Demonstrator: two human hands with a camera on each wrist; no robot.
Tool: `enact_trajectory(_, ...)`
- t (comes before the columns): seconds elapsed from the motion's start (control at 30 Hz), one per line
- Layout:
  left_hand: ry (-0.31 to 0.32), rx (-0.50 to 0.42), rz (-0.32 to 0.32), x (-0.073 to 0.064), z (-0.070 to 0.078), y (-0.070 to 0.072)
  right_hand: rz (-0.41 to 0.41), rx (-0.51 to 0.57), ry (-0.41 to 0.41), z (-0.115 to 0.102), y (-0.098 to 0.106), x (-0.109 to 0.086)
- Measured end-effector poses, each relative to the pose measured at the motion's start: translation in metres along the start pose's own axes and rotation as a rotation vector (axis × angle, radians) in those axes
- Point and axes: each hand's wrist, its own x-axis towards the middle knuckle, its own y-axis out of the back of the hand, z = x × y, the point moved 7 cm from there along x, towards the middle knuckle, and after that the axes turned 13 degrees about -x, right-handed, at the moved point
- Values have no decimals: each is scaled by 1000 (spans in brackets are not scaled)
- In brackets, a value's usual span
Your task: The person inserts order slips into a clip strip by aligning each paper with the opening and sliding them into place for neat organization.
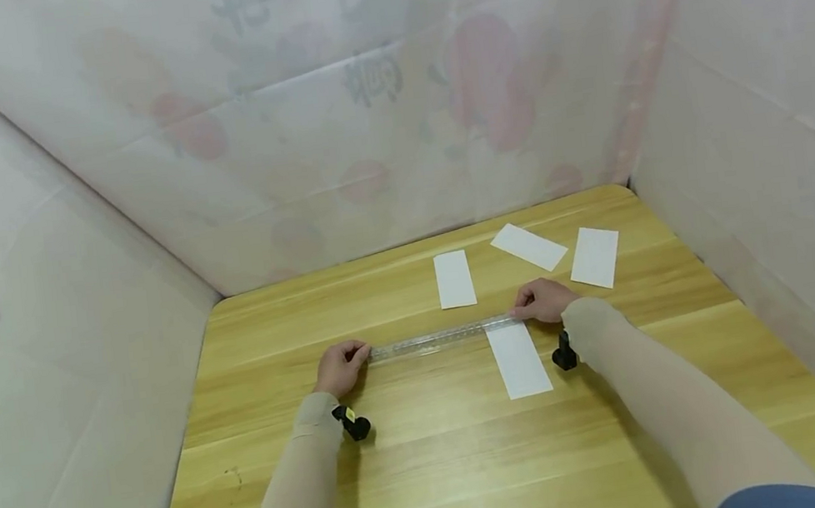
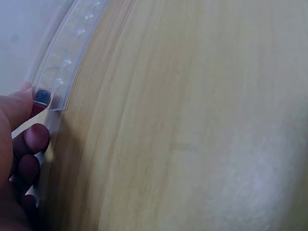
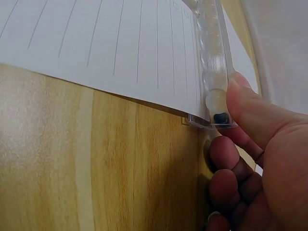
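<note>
A long clear plastic strip [image 1: 440, 338] with a row of round shapes along it spans the space between both hands. My left hand [image 1: 341, 368] pinches its left end between thumb and finger, and a small dark piece [image 2: 43, 96] shows inside that end. At the other end, my right hand [image 1: 544, 300] pinches the strip, with the thumb [image 3: 245, 98] on its edge and another dark piece [image 3: 221, 118] in the corner. Below the strip's right part lies a lined white paper [image 1: 520, 360], its upper edge overlapped by the strip in the head view.
Three more white papers lie towards the back: one at the middle [image 1: 454, 280], one slanted [image 1: 529, 247] and one at the right [image 1: 595, 258]. The wooden table [image 1: 431, 461] is bounded by pale cloth walls [image 1: 333, 128] at the back and sides.
</note>
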Motion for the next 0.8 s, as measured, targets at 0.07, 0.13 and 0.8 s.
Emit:
enact_trajectory(0.07,-1,-5,-3,1,-1,-1,-5,3,-4,2,0,0)
enact_trajectory(0.13,-4,-6,0,1,-2,-1,-5,13,-1,2,1,-1)
enact_trajectory(0.8,4,-34,5,1,-1,0,-5,16,-5,4,2,2)
